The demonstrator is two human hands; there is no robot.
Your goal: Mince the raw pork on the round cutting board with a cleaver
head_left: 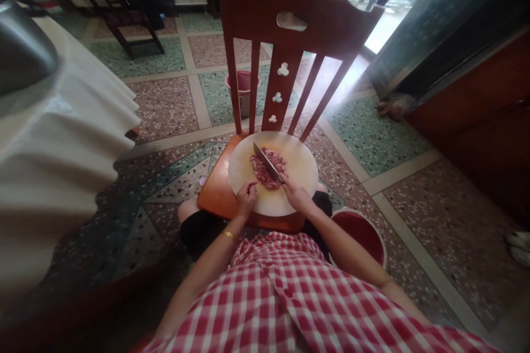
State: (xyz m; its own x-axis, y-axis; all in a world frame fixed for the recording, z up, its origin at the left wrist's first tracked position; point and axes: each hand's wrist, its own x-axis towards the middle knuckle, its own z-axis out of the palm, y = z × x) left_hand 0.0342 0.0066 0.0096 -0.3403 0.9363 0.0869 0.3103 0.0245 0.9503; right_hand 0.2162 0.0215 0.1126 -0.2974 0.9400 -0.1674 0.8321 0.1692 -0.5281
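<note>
A round pale cutting board (298, 176) lies on the seat of a wooden chair (265, 16). A pile of chopped pink meat (267, 168) sits in the board's middle. My right hand (296, 194) is closed round the handle of a knife (266, 161), whose blade lies across the meat. My left hand (246, 197) rests on the board's near left edge with its fingers curled in; nothing shows in them.
A red bucket (361, 231) stands on the floor at my right knee. A small pink bin (244, 88) sits behind the chair. A white-draped table (53, 138) fills the left. A dark wooden cabinet (488, 116) lines the right wall.
</note>
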